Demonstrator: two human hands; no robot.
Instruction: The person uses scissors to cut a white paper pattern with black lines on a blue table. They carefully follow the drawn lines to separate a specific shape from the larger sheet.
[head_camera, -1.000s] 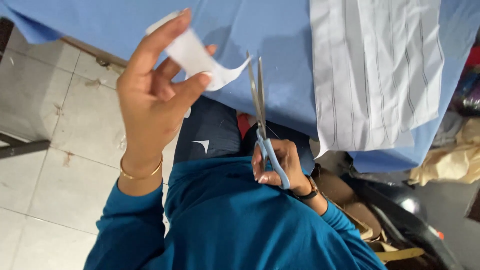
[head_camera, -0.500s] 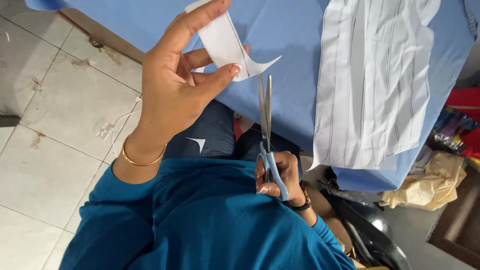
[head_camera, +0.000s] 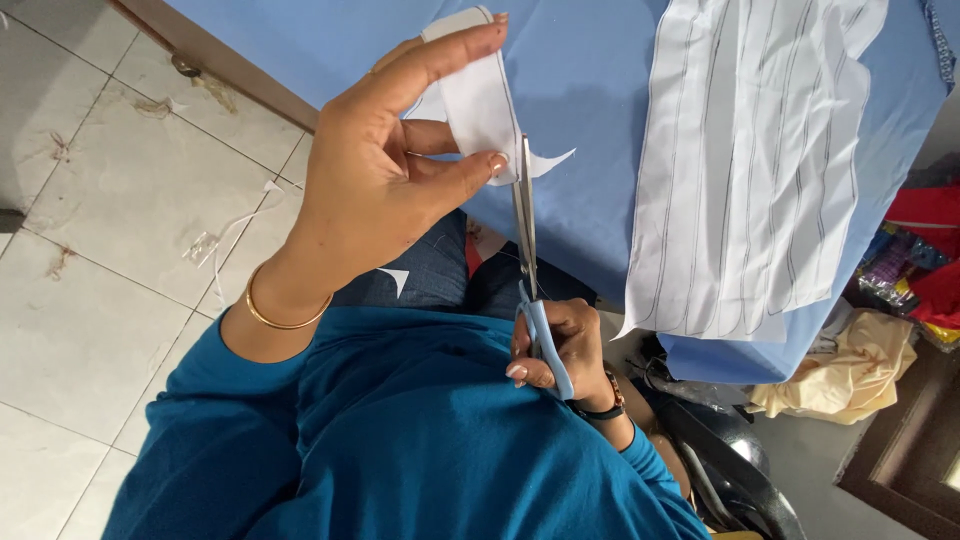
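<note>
Two hands: both ours, both busy over the lap.
Left hand (head_camera: 385, 165): at 11 o'clock, its grip is clamped on a white paper piece (head_camera: 478, 95), thumb and fingers pinching the lower edge.
Right hand (head_camera: 555, 350): near 6 o'clock, its grip is closed around the blue handles of the scissors (head_camera: 527, 255).
Scissors: blades point toward 12 o'clock, drawn nearly together, touching the paper piece just beside our thumb.
Paper piece: held in the air above the tabletop (head_camera: 590, 130) edge, with a curved tail at 3 o'clock of the blades.
Tabletop: covered in blue, carrying a white striped cloth (head_camera: 745, 170) at 2 o'clock.
Floor (head_camera: 90, 230): pale tiles at 9 o'clock with small white scraps.
Containers: we cannot tell of any; bundled yellow cloth (head_camera: 845, 375) lies at 4 o'clock.
</note>
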